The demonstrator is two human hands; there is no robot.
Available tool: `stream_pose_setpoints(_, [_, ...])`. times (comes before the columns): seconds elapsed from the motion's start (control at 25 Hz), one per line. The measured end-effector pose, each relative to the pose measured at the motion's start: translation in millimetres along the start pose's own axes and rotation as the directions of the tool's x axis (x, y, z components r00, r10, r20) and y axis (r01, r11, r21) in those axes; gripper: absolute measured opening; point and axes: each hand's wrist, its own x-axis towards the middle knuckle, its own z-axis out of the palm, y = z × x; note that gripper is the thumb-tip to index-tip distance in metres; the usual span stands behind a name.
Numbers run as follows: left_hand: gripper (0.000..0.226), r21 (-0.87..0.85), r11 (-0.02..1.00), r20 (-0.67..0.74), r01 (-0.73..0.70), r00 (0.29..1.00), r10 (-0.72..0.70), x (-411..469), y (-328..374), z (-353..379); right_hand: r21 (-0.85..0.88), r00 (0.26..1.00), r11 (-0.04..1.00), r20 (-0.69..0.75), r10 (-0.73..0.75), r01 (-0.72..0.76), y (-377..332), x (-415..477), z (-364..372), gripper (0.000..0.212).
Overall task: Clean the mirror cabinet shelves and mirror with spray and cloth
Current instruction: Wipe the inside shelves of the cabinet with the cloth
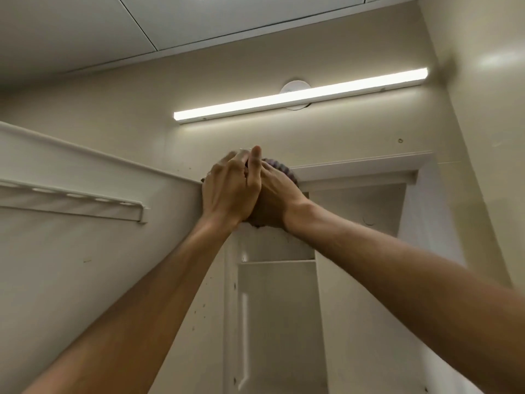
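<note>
Left hand (230, 191): laid across the back of the right hand (279, 194), fingers extended and relaxed, grasping nothing. Right hand: placed over the cloth (281, 169), palm down. Its fingers are hidden under the left hand, so it cannot be told whether it grips the cloth or presses it flat. Both forearms are raised steeply toward this point.

Cloth: a purple, ribbed edge shows just beyond the right hand, and a darker fold shows below both wrists. It sits at the upper front corner of the cabinet (355, 173), where the open door (85, 251) meets the cabinet top.

Door: carries a white rail (71, 206) with a row of round holes. Interior: one white shelf (277, 262) lies below the hands. Above, a lit light bar (301, 95) is mounted on the wall (199, 81).
</note>
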Motion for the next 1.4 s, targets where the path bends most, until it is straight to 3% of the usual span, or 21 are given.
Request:
stream_pose_setpoints(0.04, [0.056, 0.006, 1.0, 0.055, -0.011, 0.998, 0.01, 3.0, -0.8, -0.1, -0.029, 0.998, 1.0, -0.059, 0.008, -0.01, -1.8, -12.8, 12.1, 0.067])
stream_pose_setpoints(0.12, [0.063, 0.003, 1.0, 0.195, 0.0, 0.981, -0.001, 11.2, -2.6, -1.0, -0.175, 0.999, 0.984, -0.039, -0.038, 0.03, 3.4, -38.4, 39.6, 0.071])
stream_pose_setpoints(0.32, [0.074, 0.145, 0.989, 0.383, -0.007, 0.922, -0.05, 28.6, -5.8, 2.9, -0.08, 0.991, 0.989, -0.069, 0.116, -0.122, -8.1, -59.4, 46.4, 0.049])
stream_pose_setpoints(0.44, [0.071, 0.095, 0.993, 0.409, -0.069, 0.912, 0.024, 23.2, -8.8, 10.1, 0.045, 0.959, 0.958, 0.033, 0.282, -0.283, -11.7, -47.0, 57.1, 0.039])
stream_pose_setpoints(0.52, [0.075, 0.045, 0.996, 0.421, -0.077, 0.905, 0.051, 22.9, -12.5, 11.3, 0.237, 0.941, 0.911, 0.066, 0.332, -0.338, -7.0, -40.1, 66.0, 0.026])
stream_pose_setpoints(0.6, [0.073, 0.011, 0.999, 0.436, -0.03, 0.9, 0.022, 27.2, -13.2, 13.7, 0.481, 0.962, 0.834, 0.122, 0.243, -0.271, -4.9, -34.5, 70.3, 0.029])
stream_pose_setpoints(0.68, [0.064, 0.033, 0.999, 0.439, 0.003, 0.899, -0.017, 27.3, -9.2, 14.0, 0.556, 0.924, 0.775, 0.372, 0.091, -0.301, -7.6, -32.9, 63.8, 0.056])
stream_pose_setpoints(0.76, [0.055, 0.073, 0.997, 0.421, 0.011, 0.906, -0.04, 25.2, -5.0, 12.6, 0.427, 0.799, 0.821, 0.599, 0.057, -0.379, -8.0, -35.5, 56.9, 0.048])
stream_pose_setpoints(0.84, [0.051, 0.083, 0.997, 0.413, 0.007, 0.91, -0.041, 23.1, -5.7, 11.7, 0.2, 0.671, 0.892, 0.727, 0.142, -0.405, -9.2, -36.2, 52.7, 0.045])
stream_pose_setpoints(0.88, [0.05, 0.082, 0.997, 0.417, 0.007, 0.908, -0.041, 22.4, -5.9, 11.1, 0.077, 0.666, 0.921, 0.714, 0.217, -0.383, -12.4, -37.5, 50.4, 0.049])
stream_pose_setpoints(0.96, [0.048, 0.084, 0.996, 0.423, 0.014, 0.905, -0.048, 23.8, -6.2, 10.7, -0.1, 0.725, 0.913, 0.576, 0.378, -0.396, -22.8, -35.3, 49.8, 0.044])
stream_pose_setpoints(1.08, [0.048, 0.085, 0.996, 0.417, 0.016, 0.907, -0.05, 23.1, -7.2, 13.4, -0.046, 0.758, 0.832, 0.388, 0.524, -0.552, -33.9, -28.2, 58.9, 0.042])
stream_pose_setpoints(1.16, [0.049, 0.077, 0.997, 0.422, 0.015, 0.906, -0.046, 23.8, -8.4, 14.6, 0.259, 0.84, 0.817, 0.345, 0.42, -0.515, -33.5, -22.6, 71.7, 0.051])
stream_pose_setpoints(1.24, [0.05, 0.069, 0.997, 0.408, 0.022, 0.912, -0.048, 23.9, -10.3, 15.8, 0.479, 0.843, 0.73, 0.476, 0.252, -0.488, -25.5, -22.5, 69.9, 0.068])
stream_pose_setpoints(1.32, [0.051, 0.065, 0.998, 0.408, 0.012, 0.912, -0.038, 22.8, -8.9, 17.0, 0.421, 0.77, 0.782, 0.627, 0.114, -0.458, -12.6, -32.8, 55.6, 0.063])
stream_pose_setpoints(1.4, [0.052, 0.053, 0.999, 0.41, 0.004, 0.912, -0.025, 21.6, -9.2, 16.6, 0.205, 0.696, 0.883, 0.697, 0.172, -0.423, -10.6, -45.6, 48.5, 0.052])
